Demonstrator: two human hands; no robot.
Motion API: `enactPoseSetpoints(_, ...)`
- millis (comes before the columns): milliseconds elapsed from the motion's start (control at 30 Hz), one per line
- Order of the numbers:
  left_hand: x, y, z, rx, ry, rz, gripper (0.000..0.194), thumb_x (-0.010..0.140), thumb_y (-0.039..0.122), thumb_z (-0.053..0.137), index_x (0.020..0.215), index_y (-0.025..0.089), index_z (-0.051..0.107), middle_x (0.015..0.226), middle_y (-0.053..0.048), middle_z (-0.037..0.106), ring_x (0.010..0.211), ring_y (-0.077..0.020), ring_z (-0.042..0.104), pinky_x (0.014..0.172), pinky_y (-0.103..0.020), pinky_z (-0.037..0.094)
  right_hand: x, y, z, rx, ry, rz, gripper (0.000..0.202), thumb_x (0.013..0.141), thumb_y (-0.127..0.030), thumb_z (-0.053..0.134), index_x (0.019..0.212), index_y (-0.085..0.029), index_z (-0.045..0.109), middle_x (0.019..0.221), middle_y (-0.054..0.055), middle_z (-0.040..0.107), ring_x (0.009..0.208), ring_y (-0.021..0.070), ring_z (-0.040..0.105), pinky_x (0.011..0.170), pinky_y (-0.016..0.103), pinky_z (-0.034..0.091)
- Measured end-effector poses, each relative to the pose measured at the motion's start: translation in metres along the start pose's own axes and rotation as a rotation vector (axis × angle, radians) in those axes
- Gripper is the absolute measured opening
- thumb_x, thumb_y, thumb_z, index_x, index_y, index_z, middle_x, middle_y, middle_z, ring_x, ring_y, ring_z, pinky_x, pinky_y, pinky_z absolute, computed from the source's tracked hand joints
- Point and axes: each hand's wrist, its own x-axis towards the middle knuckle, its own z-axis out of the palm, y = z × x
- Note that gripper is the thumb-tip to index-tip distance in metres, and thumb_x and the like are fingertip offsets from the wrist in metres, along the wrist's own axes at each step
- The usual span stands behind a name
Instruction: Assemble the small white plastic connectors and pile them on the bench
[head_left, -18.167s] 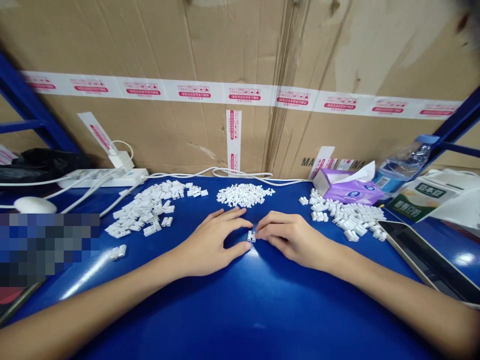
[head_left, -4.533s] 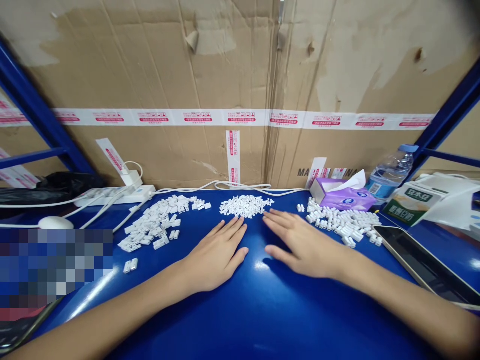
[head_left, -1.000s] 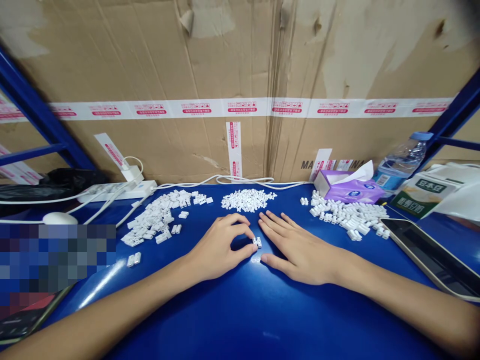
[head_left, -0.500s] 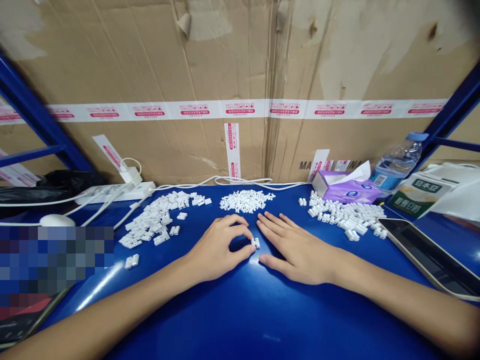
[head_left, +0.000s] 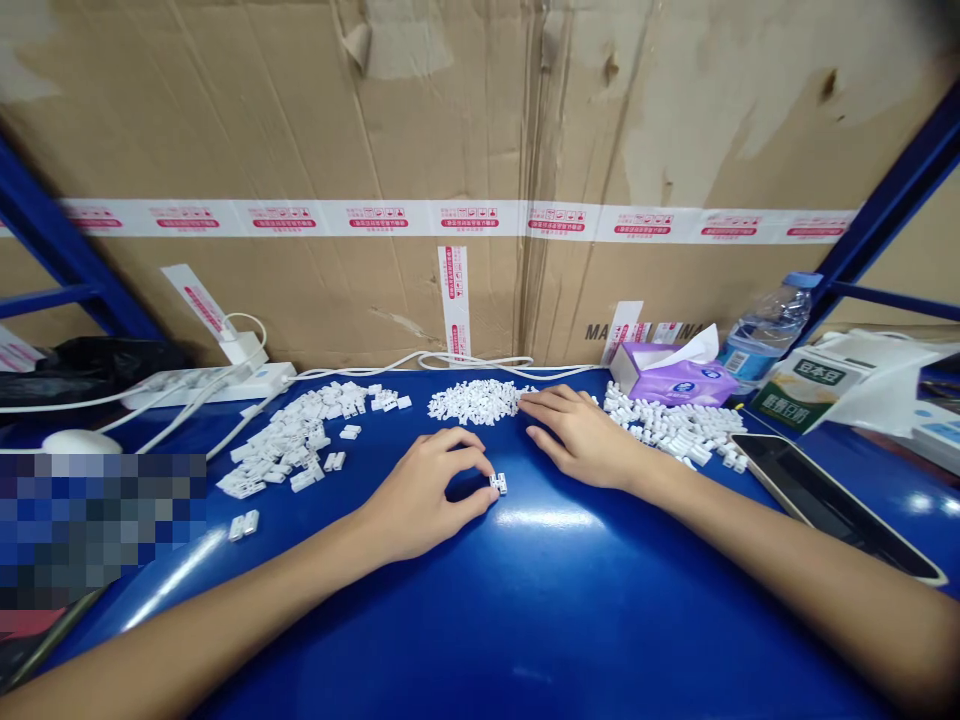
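Note:
My left hand [head_left: 431, 490] rests on the blue table with thumb and forefinger closed on the edge of a small white plastic block [head_left: 499, 483], which has a slotted top. Higher up, my right hand [head_left: 581, 435] reaches the right edge of a heap of tiny white plastic pieces [head_left: 476, 402]. Its fingers are stretched out and the thumb is apart from them; I make out nothing held there. Left of my left hand spreads a pile of white plastic blocks [head_left: 292, 440]. A pile of white blocks [head_left: 667, 425] lies partly behind my right arm.
Two white blocks [head_left: 244, 525] lie at the left. A power strip [head_left: 210, 385] with white cables stands at the back left. On the right are a purple tissue pack [head_left: 675, 380], a water bottle [head_left: 772, 330], a green-and-white carton [head_left: 806, 390] and a phone [head_left: 832, 505].
My right hand has moved away from beside the small block, up to the middle heap's right edge. My left hand keeps its pinch on the block. The whole view has shifted slightly.

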Motion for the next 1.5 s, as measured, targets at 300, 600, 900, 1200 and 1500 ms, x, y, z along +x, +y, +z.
enactPoseSetpoints(300,0.000,0.000,0.000,0.018,-0.002,-0.013,0.012,0.090,0.035,0.070,0.095,0.026,0.075,0.117,-0.004,0.067,0.110,-0.0270,0.063,0.098,-0.046,0.045,0.011,-0.001,0.004,-0.129,-0.041,0.032,0.033,0.103,-0.028,0.045,0.125,-0.019,0.069,0.119,0.014,0.068,0.103,0.0291,0.055,0.081,0.041,0.031)
enactPoseSetpoints(600,0.000,0.001,0.001,0.009,0.006,-0.013,0.010,0.090,0.034,0.070,0.095,0.027,0.075,0.117,-0.003,0.067,0.110,-0.0266,0.063,0.098,-0.047,0.044,0.012,0.010,0.013,0.043,0.067,0.064,0.020,0.098,-0.018,0.055,0.104,-0.017,0.074,0.108,0.010,0.074,0.104,0.0263,0.060,0.085,0.039,0.035)
enactPoseSetpoints(900,0.001,0.000,0.001,0.014,0.011,-0.008,0.009,0.090,0.033,0.070,0.095,0.027,0.075,0.117,-0.004,0.067,0.109,-0.0267,0.063,0.097,-0.048,0.045,0.016,0.017,0.014,0.141,0.089,0.116,0.014,0.087,-0.009,0.065,0.086,-0.019,0.075,0.090,0.006,0.077,0.095,0.0241,0.065,0.088,0.037,0.042)
enactPoseSetpoints(1200,0.000,0.001,0.000,0.008,0.003,-0.014,0.010,0.090,0.033,0.069,0.095,0.027,0.075,0.118,-0.004,0.067,0.109,-0.0267,0.063,0.098,-0.048,0.046,0.010,0.023,-0.002,0.076,-0.007,0.173,0.025,0.078,-0.005,0.063,0.094,-0.015,0.079,0.089,0.009,0.077,0.079,0.0211,0.069,0.075,0.029,0.048)
enactPoseSetpoints(1500,-0.001,0.001,-0.001,-0.008,-0.010,-0.019,0.010,0.091,0.034,0.070,0.096,0.027,0.076,0.119,-0.003,0.067,0.110,-0.0265,0.063,0.097,-0.048,0.044,-0.005,0.000,-0.018,0.111,-0.172,0.093,0.029,0.078,-0.003,0.059,0.086,-0.019,0.080,0.085,0.007,0.077,0.078,0.0229,0.068,0.072,0.032,0.048)
